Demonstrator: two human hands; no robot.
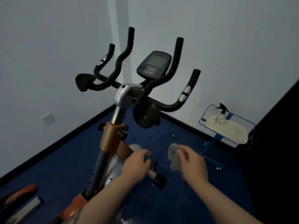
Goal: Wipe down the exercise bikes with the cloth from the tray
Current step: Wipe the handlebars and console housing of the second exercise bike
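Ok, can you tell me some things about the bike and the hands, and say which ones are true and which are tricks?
1. The right hand holds the grey cloth. True.
2. The left hand grips a handlebar. False: it rests low on the exercise bike, by the pedal crank.
3. A spray bottle stands on the tray. True.
4. The bike's display console is covered by the cloth. False: it is bare.
5. The floor is red. False: blue.
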